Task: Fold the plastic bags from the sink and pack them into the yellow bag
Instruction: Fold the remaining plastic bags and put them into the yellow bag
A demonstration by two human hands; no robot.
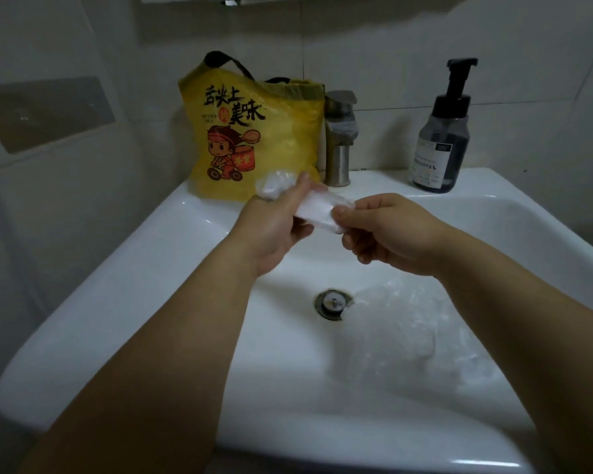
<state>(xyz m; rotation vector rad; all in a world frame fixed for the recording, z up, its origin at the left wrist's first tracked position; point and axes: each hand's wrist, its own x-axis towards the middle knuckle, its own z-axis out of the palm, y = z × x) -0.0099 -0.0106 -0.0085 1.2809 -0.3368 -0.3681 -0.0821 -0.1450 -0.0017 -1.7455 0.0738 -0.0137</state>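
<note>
The yellow bag (254, 142) stands on the white sink rim (391, 186).

Count: 1 yellow bag (254, 138), far left. 1 clear plastic bag (317, 210), in the hands. 1 heap of loose clear plastic (408, 336) in the basin, near right; number of bags in it not resolvable. 1 sink (117, 302), 1 drain (333, 302), 1 tap (338, 145), 1 pump bottle (440, 138) far right. 2 hands: left hand (274, 230), right hand (391, 230).
</note>
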